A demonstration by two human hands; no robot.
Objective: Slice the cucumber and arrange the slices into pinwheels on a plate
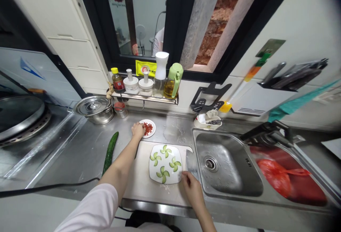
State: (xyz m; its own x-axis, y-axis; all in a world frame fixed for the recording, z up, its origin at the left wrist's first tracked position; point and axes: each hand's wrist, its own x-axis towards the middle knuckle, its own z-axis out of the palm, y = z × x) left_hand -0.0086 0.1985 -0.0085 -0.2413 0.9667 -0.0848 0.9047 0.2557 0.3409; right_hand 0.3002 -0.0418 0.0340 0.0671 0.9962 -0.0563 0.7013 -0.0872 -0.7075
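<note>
My left hand (137, 130) reaches to the left edge of a small round white plate (152, 135) at the back of the counter. Small red pieces (148, 129), perhaps goji berries, lie on it. The fingers are bunched at these pieces; what they hold is hidden. A squarish white plate (165, 161) sits on a pale cutting board (138, 186), bearing several pinwheels of green cucumber slices (163, 174). Beside its lower right corner is my right hand (191, 186), fingers curled in, close to the rim. I cannot make out anything held there.
A whole cucumber (110, 154) lies left of my arm. A lidded steel pot (94, 109) stands behind it. Seasoning jars and an oil bottle (173, 82) line a rack. At right are a steel sink (229, 164), a black faucet (266, 134) and a red plastic bag (275, 177).
</note>
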